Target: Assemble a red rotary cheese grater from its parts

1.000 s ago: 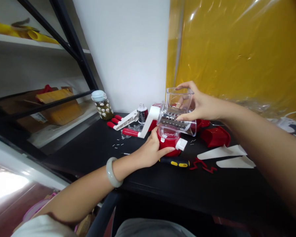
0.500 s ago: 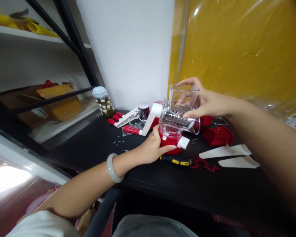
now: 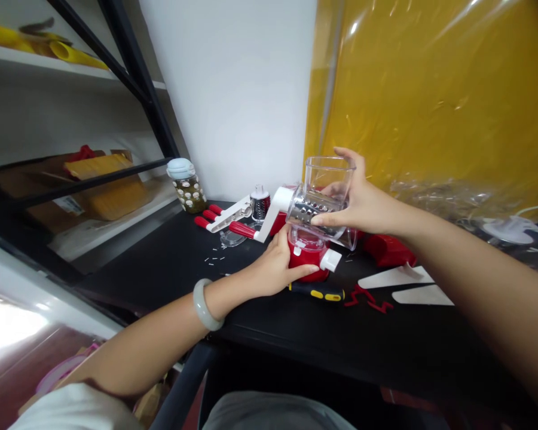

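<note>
My left hand [image 3: 280, 269] is wrapped round the red base [image 3: 305, 254] of a rotary grater that stands on the black table. A white knob [image 3: 330, 260] sticks out of the base on its right. My right hand [image 3: 356, 200] grips the clear plastic housing [image 3: 329, 173] above the base, fingers behind it and thumb across its front. Inside the housing lies a perforated metal drum [image 3: 311, 209]. A white crank [image 3: 271, 215] with a red handle [image 3: 243, 230] points left from the drum's end.
White crank arms [image 3: 233, 213], a spare drum [image 3: 260, 203] and a jar [image 3: 187, 186] are at the back left. A screwdriver [image 3: 318, 291] lies before the base. Right of it are red zigzag pieces [image 3: 379, 303], white parts [image 3: 421, 295] and a red part [image 3: 390, 249].
My right hand has shifted slightly left along the clear housing, its thumb now farther over the drum. The red crank handle sits a little higher and farther right. My left hand keeps its hold.
</note>
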Demonstrator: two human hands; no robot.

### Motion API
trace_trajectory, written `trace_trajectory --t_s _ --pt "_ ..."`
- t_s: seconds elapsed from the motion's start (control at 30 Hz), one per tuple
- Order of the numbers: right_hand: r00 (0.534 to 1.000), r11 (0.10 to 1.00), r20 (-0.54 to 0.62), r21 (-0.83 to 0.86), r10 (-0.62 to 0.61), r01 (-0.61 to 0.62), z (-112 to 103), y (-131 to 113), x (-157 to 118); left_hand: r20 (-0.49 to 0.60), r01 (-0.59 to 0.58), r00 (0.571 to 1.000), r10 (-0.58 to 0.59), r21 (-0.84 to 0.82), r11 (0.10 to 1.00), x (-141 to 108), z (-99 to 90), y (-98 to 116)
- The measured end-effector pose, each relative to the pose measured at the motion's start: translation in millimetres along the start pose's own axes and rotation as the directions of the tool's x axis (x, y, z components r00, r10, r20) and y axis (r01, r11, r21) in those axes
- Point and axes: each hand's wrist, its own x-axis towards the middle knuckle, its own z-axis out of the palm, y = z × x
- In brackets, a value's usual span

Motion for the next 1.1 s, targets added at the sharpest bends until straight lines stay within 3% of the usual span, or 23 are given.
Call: trace_trajectory --t_s 0.23,0.4,0.5,0.73,1.1 --pt "0.979 0.977 -0.151 -0.141 0.141 -0.162 6 -22 -7 -0.003 0.048 0.999 -0.048 0.090 0.995 -1 1.5 -1" --pt "0.974 0.975 -0.194 -0.159 0.121 -0.153 11 -28 -12 0.001 0.046 0.999 -0.047 0.088 0.995 -1 0.8 -2" --pt "0.981 0.981 -0.161 -0.141 0.111 -0.134 8 -19 -11 0.014 0.054 0.998 -0.055 0.081 0.995 0 -0.3 0" --pt "0.996 0.999 0.090 0.045 0.017 -0.021 -8 0 1 0.008 0.015 1.000 -0.015 0.012 1.000 0 0.9 -5" --pt "0.992 0.997 0.127 0.074 -0.019 0.010 -12 7 5 0.002 0.057 0.998 -0.057 0.013 0.998 -1 1.3 -3"
